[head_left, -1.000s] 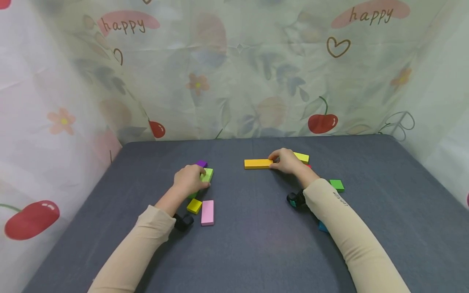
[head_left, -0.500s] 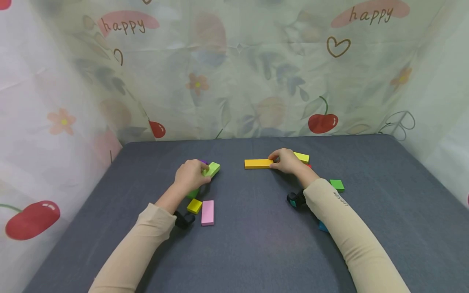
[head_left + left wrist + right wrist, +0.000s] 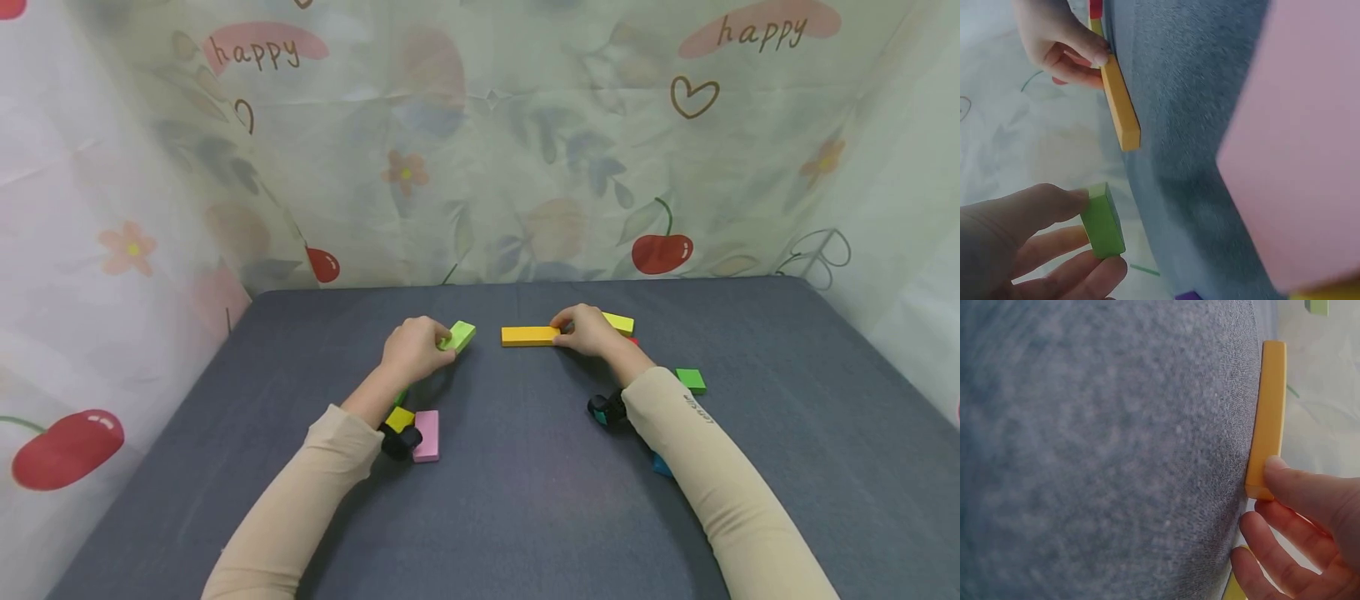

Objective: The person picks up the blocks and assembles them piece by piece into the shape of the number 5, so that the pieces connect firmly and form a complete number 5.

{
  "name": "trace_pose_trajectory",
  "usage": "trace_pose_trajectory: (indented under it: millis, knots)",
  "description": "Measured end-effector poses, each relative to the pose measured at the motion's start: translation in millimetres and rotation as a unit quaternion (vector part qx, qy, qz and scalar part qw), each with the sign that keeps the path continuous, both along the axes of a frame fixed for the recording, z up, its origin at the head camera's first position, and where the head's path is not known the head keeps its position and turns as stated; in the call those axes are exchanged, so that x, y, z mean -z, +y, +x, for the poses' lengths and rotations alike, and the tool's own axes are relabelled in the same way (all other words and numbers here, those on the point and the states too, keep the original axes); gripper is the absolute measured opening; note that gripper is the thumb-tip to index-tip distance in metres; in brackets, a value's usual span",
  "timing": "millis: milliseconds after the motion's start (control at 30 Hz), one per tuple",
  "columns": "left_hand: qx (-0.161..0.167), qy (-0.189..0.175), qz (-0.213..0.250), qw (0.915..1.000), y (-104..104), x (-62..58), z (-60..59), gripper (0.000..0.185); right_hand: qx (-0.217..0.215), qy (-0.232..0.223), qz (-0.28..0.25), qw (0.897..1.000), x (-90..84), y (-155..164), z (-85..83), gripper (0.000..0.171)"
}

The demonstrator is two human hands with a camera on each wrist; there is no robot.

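My left hand (image 3: 415,350) pinches a light green block (image 3: 461,335) between thumb and fingers, held above the dark table. In the left wrist view the same green block (image 3: 1103,220) sits at the fingertips, clear of the tabletop. Farther right, my right hand (image 3: 588,332) grips the right end of a long orange block (image 3: 528,337), which lies flat on the table. The right wrist view has the thumb on one side of the orange block (image 3: 1269,412) and the index finger at its end. A gap separates the green block from the orange one.
Near my left wrist lie a yellow block (image 3: 400,419) and a pink block (image 3: 427,437); a green one is partly hidden. Beyond my right hand are a yellow block (image 3: 618,324) and a red one. A green block (image 3: 691,381) and a blue block (image 3: 662,465) flank the right sleeve.
My left hand has lifted the light green block from the left group and carried it right, towards the orange block. My right hand has stayed in place on the orange block.
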State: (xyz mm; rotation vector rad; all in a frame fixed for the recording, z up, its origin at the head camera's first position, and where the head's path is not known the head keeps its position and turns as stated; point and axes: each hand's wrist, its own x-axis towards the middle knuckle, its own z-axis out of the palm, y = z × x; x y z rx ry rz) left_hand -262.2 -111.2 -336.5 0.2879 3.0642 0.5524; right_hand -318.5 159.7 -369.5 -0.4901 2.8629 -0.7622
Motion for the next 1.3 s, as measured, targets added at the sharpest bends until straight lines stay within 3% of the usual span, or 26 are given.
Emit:
trace_pose_trajectory:
  millis: [733, 1300]
  knots:
    - [-0.019, -0.010, 0.003, 0.9998, 37, 10.7, -15.6, 0.036, 0.007, -0.003, 0.004, 1.000, 2.2, 0, -3.0, 0.034]
    - [-0.040, -0.020, 0.009, 0.9990, 46, 23.6, -22.2, 0.037, 0.010, -0.010, 0.002, 1.000, 1.5, 0, -2.5, 0.035]
